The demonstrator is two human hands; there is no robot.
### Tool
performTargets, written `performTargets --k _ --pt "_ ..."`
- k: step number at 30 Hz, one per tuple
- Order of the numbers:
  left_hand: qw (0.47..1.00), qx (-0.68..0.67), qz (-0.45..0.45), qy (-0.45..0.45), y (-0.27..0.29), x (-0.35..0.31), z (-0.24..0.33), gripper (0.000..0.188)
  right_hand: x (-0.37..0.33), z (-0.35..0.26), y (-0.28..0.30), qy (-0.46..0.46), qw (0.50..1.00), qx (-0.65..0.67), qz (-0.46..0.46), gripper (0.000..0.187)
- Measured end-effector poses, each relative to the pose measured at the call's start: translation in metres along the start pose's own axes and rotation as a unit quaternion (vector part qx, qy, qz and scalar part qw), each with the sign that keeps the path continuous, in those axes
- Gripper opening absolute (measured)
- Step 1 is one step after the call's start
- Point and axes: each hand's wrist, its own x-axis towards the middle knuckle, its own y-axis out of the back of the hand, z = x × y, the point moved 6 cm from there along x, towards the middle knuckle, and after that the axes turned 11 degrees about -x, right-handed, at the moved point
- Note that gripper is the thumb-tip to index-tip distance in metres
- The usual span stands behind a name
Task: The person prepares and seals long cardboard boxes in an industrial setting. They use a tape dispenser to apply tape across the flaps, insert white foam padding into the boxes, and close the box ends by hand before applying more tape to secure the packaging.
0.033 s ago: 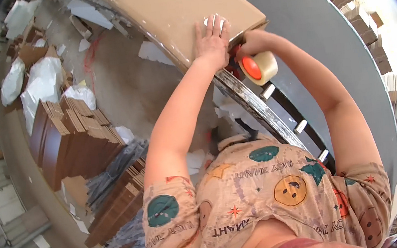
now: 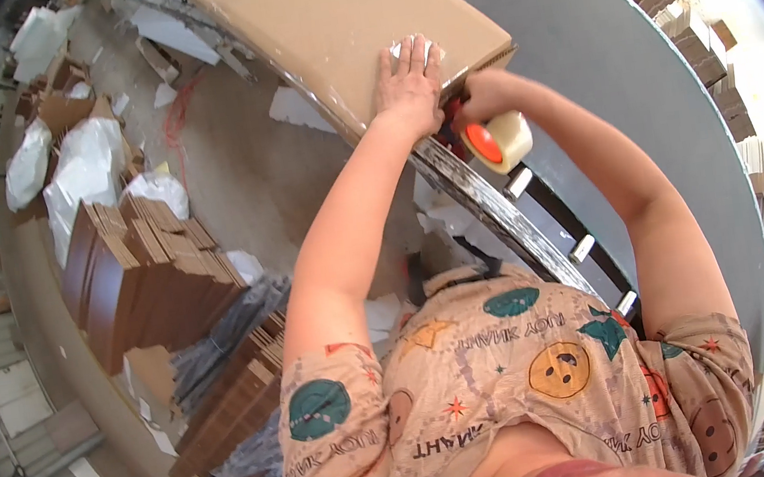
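A long brown cardboard box [image 2: 344, 21] lies on the conveyor, its near end facing me. My left hand [image 2: 409, 95] is pressed flat on the top of that end, fingers spread over a shiny pale patch. Beside the end face, my right hand [image 2: 491, 97] is closed round a tape dispenser, its grip mostly hidden by the fingers. The dispenser carries a wide roll of clear-yellowish packing tape [image 2: 515, 140] on an orange hub [image 2: 483, 142]. Whether the tape touches the box cannot be made out.
Metal rollers [image 2: 519, 184] and a worn metal rail [image 2: 482, 191] run from the box toward my body. A grey surface [image 2: 654, 106] curves along the right. Stacked brown panels [image 2: 141, 275], white plastic-wrapped bundles [image 2: 88, 171] and scraps [image 2: 298, 111] lie on the left.
The view has shifted slightly. My right hand and the tape dispenser have moved a little down and tilted. The left hand stays flat on the box.
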Motion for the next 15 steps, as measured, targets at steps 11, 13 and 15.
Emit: performTargets --k 11,13,15 --pt "0.995 -0.081 -0.002 0.060 0.022 0.041 -0.019 0.134 -0.005 0.095 -0.015 0.057 0.927 0.369 -0.042 0.043" --pt "0.990 -0.080 0.086 0.073 0.022 0.049 -0.008 0.122 0.001 0.165 -0.038 0.062 0.811 0.580 -0.046 0.032" --pt "0.971 -0.107 0.208 -0.044 0.023 0.071 0.017 0.090 0.001 0.223 -0.040 -0.011 0.716 0.698 0.005 0.032"
